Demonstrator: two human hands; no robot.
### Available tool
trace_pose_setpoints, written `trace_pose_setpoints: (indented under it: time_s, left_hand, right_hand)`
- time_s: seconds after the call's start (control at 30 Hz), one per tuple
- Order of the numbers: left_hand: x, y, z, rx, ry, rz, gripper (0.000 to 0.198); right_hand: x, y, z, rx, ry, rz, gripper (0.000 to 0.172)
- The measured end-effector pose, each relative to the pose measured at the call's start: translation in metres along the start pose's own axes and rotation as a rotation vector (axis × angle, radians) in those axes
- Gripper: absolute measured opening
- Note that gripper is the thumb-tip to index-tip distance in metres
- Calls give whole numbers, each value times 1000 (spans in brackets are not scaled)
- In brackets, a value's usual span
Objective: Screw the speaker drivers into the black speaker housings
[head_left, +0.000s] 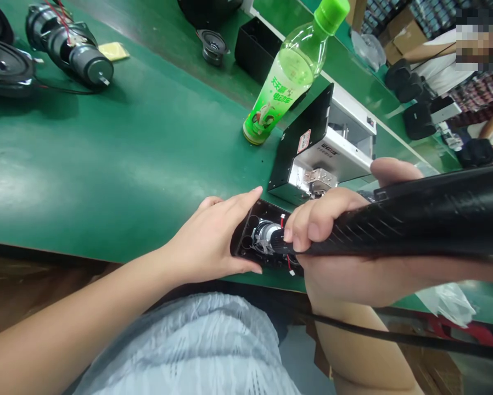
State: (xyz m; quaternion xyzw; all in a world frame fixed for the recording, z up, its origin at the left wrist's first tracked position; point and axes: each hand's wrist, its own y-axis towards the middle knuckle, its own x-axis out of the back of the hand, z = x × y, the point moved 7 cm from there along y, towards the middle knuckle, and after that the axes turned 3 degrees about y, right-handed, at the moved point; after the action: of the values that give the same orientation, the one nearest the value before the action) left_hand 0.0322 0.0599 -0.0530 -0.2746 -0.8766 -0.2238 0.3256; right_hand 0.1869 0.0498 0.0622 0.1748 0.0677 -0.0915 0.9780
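Green worktop (147,164) was spread across the view, its near edge passing just below a black enclosure (240,248), from which all clock directions are taken. At one o'clock a silver-and-black machine (349,151) was set down, close by. Over the enclosure, from three o'clock, a long black tool (415,214) was held in the right hand (353,280); its barrel was wrapped by curled fingers kept close together, with the thumb laid along the upper side. Whether the part below was touched by the tool's tip could not be told. At twelve o'clock a green-capped bottle (287,77) was stood beside the machine. By the left hand (209,238) the enclosure was held at its nine o'clock end, the fingers pressed together along the far side, the thumb spread away along the near side. At ten o'clock, well apart, an oval loudspeaker (3,66) was placed; at eleven, a small speaker (214,45). Inside the enclosure a silver driver (263,231) was seated, and near it red wires (289,262) were left loose, ending in white plugs.
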Motion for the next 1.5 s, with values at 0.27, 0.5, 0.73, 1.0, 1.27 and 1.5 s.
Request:
trace_pose_setpoints:
  time_s: [0.27, 0.5, 0.73, 1.0, 1.27, 1.5]
  left_hand:
    - [1, 0, -1, 11, -41, 4, 144]
    - [1, 0, -1, -3, -43, -6, 144]
    - [3, 2, -2, 32, -72, 5, 140]
    - [4, 2, -4, 38, -49, 18, 139]
    - [4, 3, -4, 52, -46, 24, 143]
    - [4, 3, -2, 58, -54, 27, 144]
  right_hand:
    - [-3, -1, 5, 10, 45, -46, 57]
    - [-5, -6, 3, 18, 22, 41, 65]
    - [-16, -23, 6, 76, 28, 263, 36]
    - [-19, -27, 2, 226, 36, 163, 47]
    - [-12, -30, 4, 200, 39, 165, 55]
    - [-9, -33, 4, 192, 22, 136, 58]
